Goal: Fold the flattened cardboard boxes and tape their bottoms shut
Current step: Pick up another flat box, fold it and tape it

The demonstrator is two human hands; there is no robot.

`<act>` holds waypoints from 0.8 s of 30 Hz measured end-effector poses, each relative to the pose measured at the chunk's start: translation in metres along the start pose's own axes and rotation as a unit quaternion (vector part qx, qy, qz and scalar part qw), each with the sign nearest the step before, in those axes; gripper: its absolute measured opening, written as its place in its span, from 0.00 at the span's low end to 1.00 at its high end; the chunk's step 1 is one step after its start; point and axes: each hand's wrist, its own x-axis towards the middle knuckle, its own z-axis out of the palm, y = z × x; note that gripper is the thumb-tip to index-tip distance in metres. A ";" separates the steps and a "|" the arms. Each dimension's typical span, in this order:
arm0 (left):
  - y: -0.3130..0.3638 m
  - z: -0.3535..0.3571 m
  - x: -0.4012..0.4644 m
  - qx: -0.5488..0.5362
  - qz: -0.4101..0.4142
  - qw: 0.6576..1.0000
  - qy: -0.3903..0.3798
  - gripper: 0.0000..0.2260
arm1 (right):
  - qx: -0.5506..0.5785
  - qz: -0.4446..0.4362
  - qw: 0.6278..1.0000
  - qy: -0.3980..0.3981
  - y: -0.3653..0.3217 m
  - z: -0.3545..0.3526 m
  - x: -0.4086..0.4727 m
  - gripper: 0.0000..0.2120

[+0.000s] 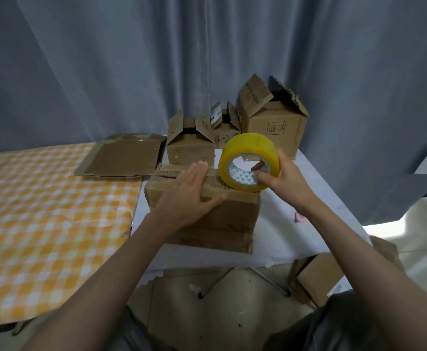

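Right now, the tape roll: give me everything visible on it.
The tape roll is a wide yellow translucent roll on a white core printed with small triangles. It stands on edge, tilted, its open core toward the camera, its lower rim on the top far edge of the cardboard box. The right hand grips it, thumb inside the core, fingers over the outer face. No loose tape end shows.

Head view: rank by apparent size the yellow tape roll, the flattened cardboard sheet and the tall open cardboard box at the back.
1-2. Flattened cardboard sheet and tall open cardboard box: alike, unranked.
3. Yellow tape roll, though nearest.
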 end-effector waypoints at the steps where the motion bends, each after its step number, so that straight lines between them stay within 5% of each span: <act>1: 0.000 0.003 0.001 0.004 0.002 1.000 -0.004 0.44 | -0.005 -0.001 1.000 -0.002 -0.001 0.000 0.001 0.21; 7: -0.009 0.015 -0.003 0.021 0.013 1.000 0.003 0.45 | 0.001 0.001 1.000 0.004 -0.010 0.002 0.006 0.18; 14: -0.010 0.017 0.000 0.032 0.013 0.999 0.003 0.43 | -0.124 -0.054 0.990 0.049 -0.022 -0.032 0.004 0.12; 24: -0.010 0.018 0.001 0.051 0.015 0.999 -0.001 0.44 | -0.259 -0.037 0.965 0.005 0.041 -0.057 -0.012 0.13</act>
